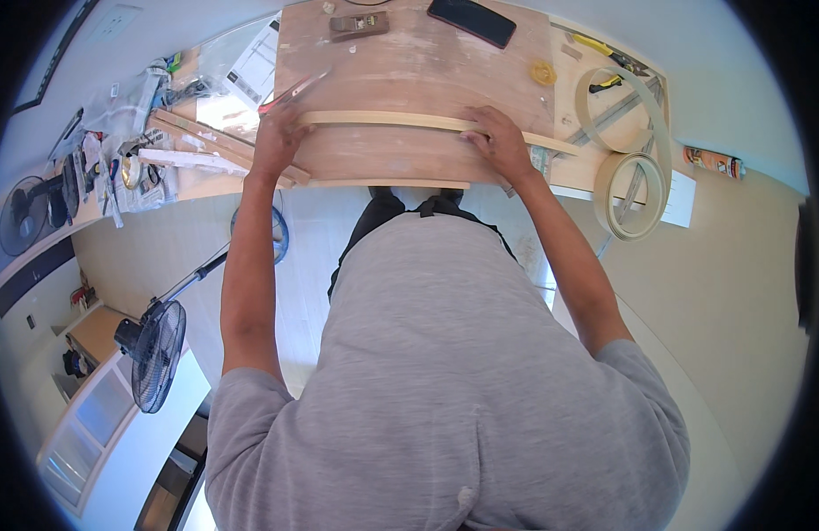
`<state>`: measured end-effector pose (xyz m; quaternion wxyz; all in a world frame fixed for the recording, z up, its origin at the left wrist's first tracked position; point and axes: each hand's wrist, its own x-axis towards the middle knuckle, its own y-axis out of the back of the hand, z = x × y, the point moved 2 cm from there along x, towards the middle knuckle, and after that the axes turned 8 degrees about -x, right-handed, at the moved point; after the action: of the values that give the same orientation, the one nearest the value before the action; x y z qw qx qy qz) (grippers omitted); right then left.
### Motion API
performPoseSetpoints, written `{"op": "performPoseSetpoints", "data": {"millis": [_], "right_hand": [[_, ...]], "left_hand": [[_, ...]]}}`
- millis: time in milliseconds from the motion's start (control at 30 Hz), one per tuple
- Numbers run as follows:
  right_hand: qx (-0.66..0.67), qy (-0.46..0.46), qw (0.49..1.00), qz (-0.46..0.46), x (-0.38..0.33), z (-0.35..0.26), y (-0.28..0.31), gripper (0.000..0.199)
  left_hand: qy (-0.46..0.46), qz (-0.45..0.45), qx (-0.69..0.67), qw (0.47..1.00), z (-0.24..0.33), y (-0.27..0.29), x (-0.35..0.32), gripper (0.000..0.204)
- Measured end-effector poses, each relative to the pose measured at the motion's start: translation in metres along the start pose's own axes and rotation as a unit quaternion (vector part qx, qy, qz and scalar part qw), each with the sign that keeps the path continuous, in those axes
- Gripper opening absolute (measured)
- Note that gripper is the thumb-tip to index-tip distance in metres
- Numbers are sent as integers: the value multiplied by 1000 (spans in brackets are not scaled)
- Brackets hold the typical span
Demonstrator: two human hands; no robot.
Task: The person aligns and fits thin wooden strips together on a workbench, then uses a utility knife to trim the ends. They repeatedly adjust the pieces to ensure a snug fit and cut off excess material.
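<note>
Both hands are on it now: a long, thin, pale wooden strip (383, 119) lies crosswise in front of the person, its long axis running left to right, the right end dipping a little nearer the body. The left hand (281, 142) is right at the strip's left end, fingers curled and bunched there, though how tightly they close on it I cannot tell. Over to the right hand (502, 144), and those fingers pinch the strip, thumb at the near edge, index finger across the far one, with the right end poking out past the knuckles. Beneath the strip, between the two sets of fingers, spreads a broad, flat, brown wooden board (409, 80) on the pale worktop (565, 106). Just beyond the left fingers lie red-handled metal scissors (303, 87); farther out from them, a small brown wooden block plane (359, 26). Beyond the right fingers sit a round, yellowish tape roll (542, 72) and, farther off, a black, flat, rectangular phone (473, 21). Well right of the right fingers, a cream, coiled flat band (604, 208) stands out in big loops.
</note>
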<state>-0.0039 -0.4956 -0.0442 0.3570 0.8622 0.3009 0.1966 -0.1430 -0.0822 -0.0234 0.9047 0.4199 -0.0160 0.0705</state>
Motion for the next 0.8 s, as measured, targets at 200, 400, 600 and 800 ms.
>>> {"op": "performPoseSetpoints", "data": {"millis": [200, 400, 600, 800], "right_hand": [[18, -13, 1000, -20, 7, -7, 12, 31], [57, -72, 992, -92, 19, -23, 51, 31], [92, -115, 977, -152, 34, -35, 84, 28], [146, -122, 962, -194, 46, -31, 95, 25]], "left_hand": [[17, -25, 0, 1000, -11, 10, 2, 51], [152, -35, -252, 955, 6, 38, 7, 51], [238, -45, -291, 926, 50, 77, 7, 42], [263, -51, -326, 907, 75, 90, 9, 36]]}}
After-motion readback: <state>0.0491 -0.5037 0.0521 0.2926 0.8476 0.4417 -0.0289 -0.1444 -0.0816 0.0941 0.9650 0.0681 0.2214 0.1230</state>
